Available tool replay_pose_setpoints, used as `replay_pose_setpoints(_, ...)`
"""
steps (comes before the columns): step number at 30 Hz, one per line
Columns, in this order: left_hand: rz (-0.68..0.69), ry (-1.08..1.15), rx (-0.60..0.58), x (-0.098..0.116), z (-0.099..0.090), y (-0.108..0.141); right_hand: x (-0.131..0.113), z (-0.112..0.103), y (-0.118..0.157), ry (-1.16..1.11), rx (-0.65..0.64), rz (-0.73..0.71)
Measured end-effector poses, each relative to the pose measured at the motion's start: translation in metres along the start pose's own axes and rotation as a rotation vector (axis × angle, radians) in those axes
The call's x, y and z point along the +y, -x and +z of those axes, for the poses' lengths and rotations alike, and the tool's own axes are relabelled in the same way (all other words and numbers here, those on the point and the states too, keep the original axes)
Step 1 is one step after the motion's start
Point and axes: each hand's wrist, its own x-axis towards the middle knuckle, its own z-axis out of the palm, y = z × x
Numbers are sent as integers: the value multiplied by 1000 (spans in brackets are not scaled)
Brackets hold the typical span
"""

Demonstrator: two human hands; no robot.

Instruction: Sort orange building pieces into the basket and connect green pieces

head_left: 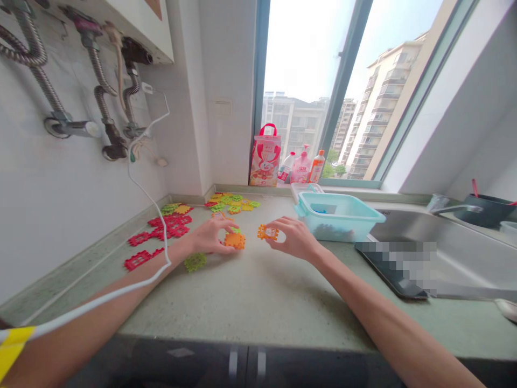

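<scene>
My left hand (210, 235) pinches a solid orange interlocking tile (235, 241) with notched edges between thumb and fingers; a bit of green shows just behind it. Across a small gap, my right hand (291, 237) grips an orange tile with an open window (268, 232), held upright above the counter. A yellow-green tile (195, 262) lies below my left wrist. Red tiles (172, 226) are spread to the left of that hand, partly linked or overlapping. Further back, yellow and green tiles (234, 202) lie near the wall.
A light blue plastic tub (343, 231) stands right of my right hand, beside the steel sink (456, 253). A dark flat device (388, 269) lies at the sink's edge. Bottles (301, 168) and a pink bag (265, 160) line the windowsill. A white cable (141, 188) hangs across my left arm.
</scene>
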Motion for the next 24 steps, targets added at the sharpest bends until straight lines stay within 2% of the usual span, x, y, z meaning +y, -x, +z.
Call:
replay_pose_setpoints(3,48,-8,-44,13,13,-3,10,-20,-3,182,164,75)
replay_pose_setpoints(5,49,-13,-56,17,18,-4,26,-42,-1,359,282,248)
replay_pose_setpoints(7,48,-13,-55,18,20,-3,46,-67,7,527,323,471)
replay_pose_setpoints(9,59,-17,-47,18,22,-2,64,-89,18,633,278,679)
replay_pose_setpoints(12,74,-34,-44,18,26,-1,82,-109,32,642,109,925)
replay_pose_setpoints(14,107,-54,-48,22,25,-2,87,-115,36,599,4,1018)
replay_pose_setpoints(16,182,-90,-31,31,20,-5,88,-117,37,565,-48,1062)
replay_pose_setpoints(18,283,-124,22,50,11,-6,87,-118,36,547,-59,1077)
replay_pose_setpoints(20,384,-107,107,80,3,2,85,-119,35,533,-66,1074)
replay_pose_setpoints(22,469,19,211,118,-2,24,85,-120,34,522,-75,1072)
replay_pose_setpoints(24,489,225,331,158,-3,64,85,-121,34,518,-87,1076)
